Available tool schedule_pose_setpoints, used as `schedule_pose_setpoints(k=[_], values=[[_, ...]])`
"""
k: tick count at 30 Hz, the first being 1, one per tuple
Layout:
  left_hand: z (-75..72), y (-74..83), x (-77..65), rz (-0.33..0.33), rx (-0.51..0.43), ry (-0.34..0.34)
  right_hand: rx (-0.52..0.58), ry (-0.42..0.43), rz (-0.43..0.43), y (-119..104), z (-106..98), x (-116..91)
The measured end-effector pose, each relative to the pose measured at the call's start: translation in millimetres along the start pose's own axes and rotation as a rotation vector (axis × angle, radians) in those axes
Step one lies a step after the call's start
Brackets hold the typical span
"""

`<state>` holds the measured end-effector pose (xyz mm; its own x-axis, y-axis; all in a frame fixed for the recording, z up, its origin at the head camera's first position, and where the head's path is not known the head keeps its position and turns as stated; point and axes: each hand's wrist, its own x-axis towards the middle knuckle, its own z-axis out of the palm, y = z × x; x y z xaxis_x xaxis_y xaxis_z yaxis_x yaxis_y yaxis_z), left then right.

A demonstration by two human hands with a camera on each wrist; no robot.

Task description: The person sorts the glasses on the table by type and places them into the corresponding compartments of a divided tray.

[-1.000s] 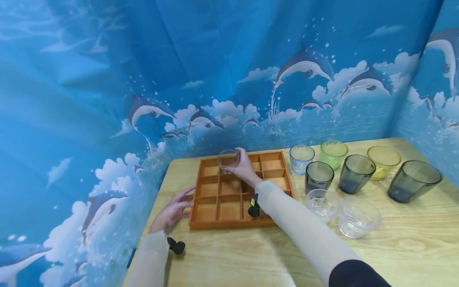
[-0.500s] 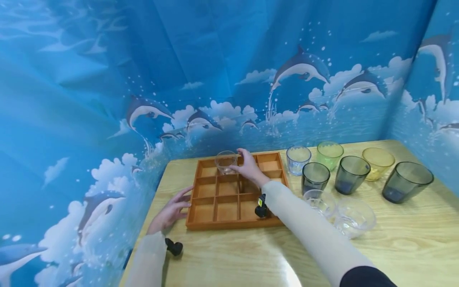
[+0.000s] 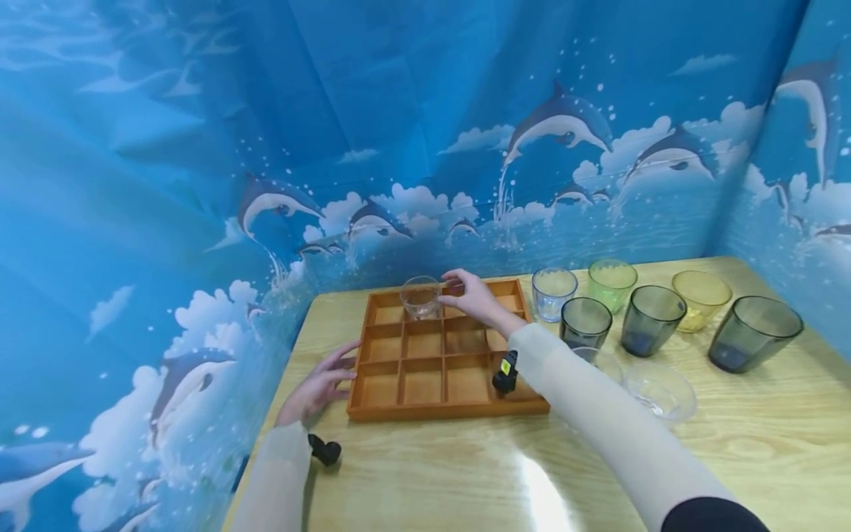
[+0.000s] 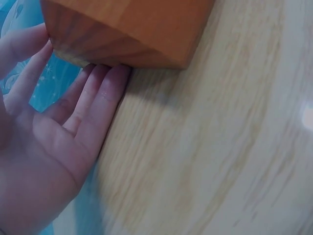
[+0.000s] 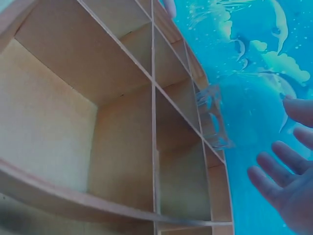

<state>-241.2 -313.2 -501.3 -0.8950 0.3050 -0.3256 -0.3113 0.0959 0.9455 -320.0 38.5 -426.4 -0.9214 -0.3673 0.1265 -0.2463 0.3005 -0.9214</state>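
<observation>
A clear glass (image 3: 421, 297) stands in the back row of the divided wooden tray (image 3: 448, 411), second compartment from the left. Just right of it, my right hand (image 3: 477, 298) hovers over the tray with thumb and fingers spread. The right wrist view shows a gap between that hand (image 5: 293, 181) and the glass (image 5: 252, 107). At the tray's left side, the fingertips of my left hand (image 3: 319, 386) touch the outer wall. Seen from the left wrist, this hand (image 4: 54, 142) has its fingers extended against the wood (image 4: 117, 36).
Right of the tray stand a blue-tinted glass (image 3: 554, 294), a green glass (image 3: 612, 284), a yellow glass (image 3: 701, 301) and several dark grey glasses (image 3: 654, 321). Two clear glasses (image 3: 660, 391) are nearer, one partly behind my right sleeve. A dolphin-print curtain (image 3: 412, 133) hangs behind the table.
My right hand has let go of the clear glass and drawn off to the right. The glass stays in its back-row compartment, and my left hand keeps its place on the tray.
</observation>
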Motion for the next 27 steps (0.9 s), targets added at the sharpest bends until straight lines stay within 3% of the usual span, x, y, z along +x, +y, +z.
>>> schedule_pose_setpoints(k=[10, 16, 19, 27], values=[[-1.9, -4.0, 0.8, 0.0, -0.027, -0.004, 0.021, -0.032, -0.073, -13, -10, -18], [-3.3, -4.0, 1.1, 0.001, -0.013, 0.008, 0.07, -0.049, -0.159, -25, -12, -32], [-2.1, 0.1, -2.0, -0.001, -0.009, -0.017, 0.088, -0.065, -0.202, -28, -11, -39], [-2.5, -3.3, 2.2, 0.0, -0.018, -0.001, 0.077, -0.089, -0.229, -63, -22, -74]])
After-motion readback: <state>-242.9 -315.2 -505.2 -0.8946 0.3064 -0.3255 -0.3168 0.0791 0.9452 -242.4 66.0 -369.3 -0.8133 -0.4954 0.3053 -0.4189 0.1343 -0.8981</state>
